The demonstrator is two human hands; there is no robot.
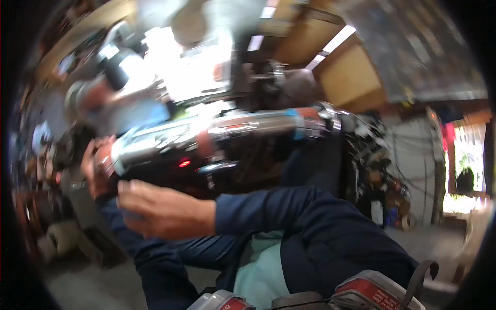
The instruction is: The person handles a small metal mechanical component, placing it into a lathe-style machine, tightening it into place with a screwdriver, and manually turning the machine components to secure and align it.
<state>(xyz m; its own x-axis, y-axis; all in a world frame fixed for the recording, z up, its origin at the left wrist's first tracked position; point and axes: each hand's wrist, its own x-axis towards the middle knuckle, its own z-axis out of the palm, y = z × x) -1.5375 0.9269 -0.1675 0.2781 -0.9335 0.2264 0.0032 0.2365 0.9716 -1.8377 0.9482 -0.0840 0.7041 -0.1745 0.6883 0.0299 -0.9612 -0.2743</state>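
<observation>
A long shiny metal cylinder (253,125) with reddish-brown bands and a light blue ring slants across the view in front of me. My left hand (91,169) is at its left end, with the fingers curled around the reddish end piece; part of the hand is hidden. Below that end, my right hand (168,211) reaches across from the right in a dark blue sleeve. Motion smears its fingers, and I cannot tell whether they hold anything. A small red light (184,163) glows under the cylinder.
Blurred equipment and a bright glare (191,67) lie beyond the cylinder. Wooden panels (354,72) are at the upper right. Dark cluttered parts (367,155) stand beside a pale wall with cables (413,165). A bright opening (467,165) is at far right.
</observation>
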